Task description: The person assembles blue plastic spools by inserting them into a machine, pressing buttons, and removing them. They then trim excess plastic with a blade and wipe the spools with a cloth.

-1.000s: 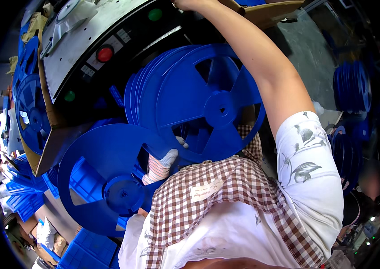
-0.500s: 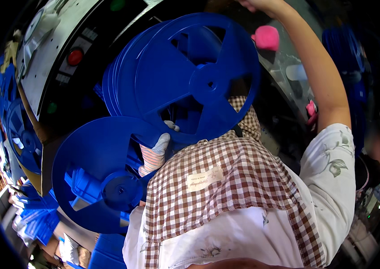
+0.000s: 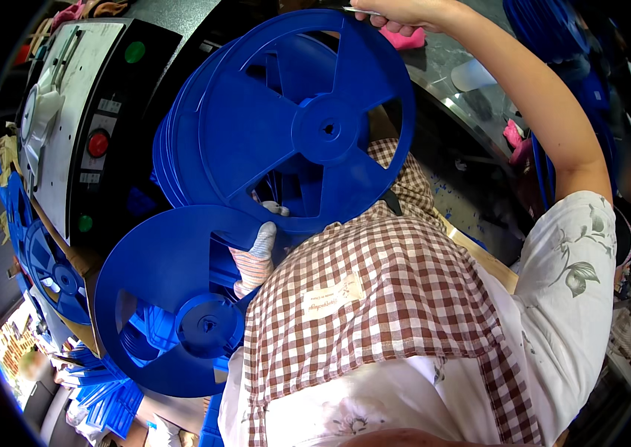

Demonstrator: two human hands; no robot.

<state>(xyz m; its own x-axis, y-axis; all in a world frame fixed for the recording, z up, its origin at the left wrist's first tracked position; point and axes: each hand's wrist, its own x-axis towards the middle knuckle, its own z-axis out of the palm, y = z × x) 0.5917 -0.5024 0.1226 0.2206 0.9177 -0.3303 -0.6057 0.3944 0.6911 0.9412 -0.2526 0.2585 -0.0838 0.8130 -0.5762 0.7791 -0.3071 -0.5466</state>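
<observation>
A blue plastic reel (image 3: 252, 123) with wedge-shaped cutouts stands tilted before me, several like flanges stacked behind it. My left hand (image 3: 253, 257), in a striped glove, grips its lower rim: the thumb is on the near side and fingertips show through a cutout. A second blue reel (image 3: 159, 257) leans lower left against my apron, partly covering the left wrist. My bare right hand (image 3: 408, 13) is at the top of the upper reel's rim, fingers curled round a thin, pale, blade-like tool (image 3: 360, 10). Its tip is near or touching the rim; I cannot tell which.
On the left stands a machine with a control panel (image 3: 96, 149) bearing a red button and green ones. A cardboard box (image 3: 84, 268) with more blue reels is below it. Pink cloth (image 3: 405, 37) and a white cylinder (image 3: 472, 74) lie on the metal table. Blue reels (image 3: 546, 30) stand upper right.
My right hand has come left to the top of the upper reel's rim, and the thin tool now shows. The view has shifted, while the left glove keeps its grip.
</observation>
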